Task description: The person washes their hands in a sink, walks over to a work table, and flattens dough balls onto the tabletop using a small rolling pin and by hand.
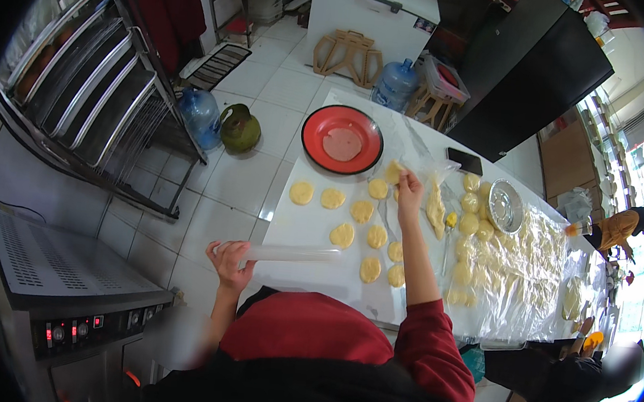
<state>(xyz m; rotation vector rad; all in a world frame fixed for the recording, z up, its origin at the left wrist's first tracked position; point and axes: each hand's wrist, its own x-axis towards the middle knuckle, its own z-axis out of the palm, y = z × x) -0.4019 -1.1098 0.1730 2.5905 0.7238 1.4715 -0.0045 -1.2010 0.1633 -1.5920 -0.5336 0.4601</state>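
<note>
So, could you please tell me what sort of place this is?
Probably a small bakery kitchen: flattened dough rounds lie on a white worktable, a metal tray rack stands beside it, and an oven is nearby.

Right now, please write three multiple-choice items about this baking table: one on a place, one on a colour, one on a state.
1. Where does the round red plastic basin stand?
A. at the far end of the white table
B. on the tiled floor
C. on the oven

2. What colour are the flattened dough rounds?
A. brown
B. pale yellow
C. green

3. What does the left hand do?
A. rests flat on the table
B. hangs open with nothing in it
C. grips a long clear plastic rolling pin

Answers: 1 A, the basin sits on the tabletop beyond the dough; 2 B, all rounds look pale yellow; 3 C, fingers wrap the pin's end, while the right hand touches dough farther off.
</note>
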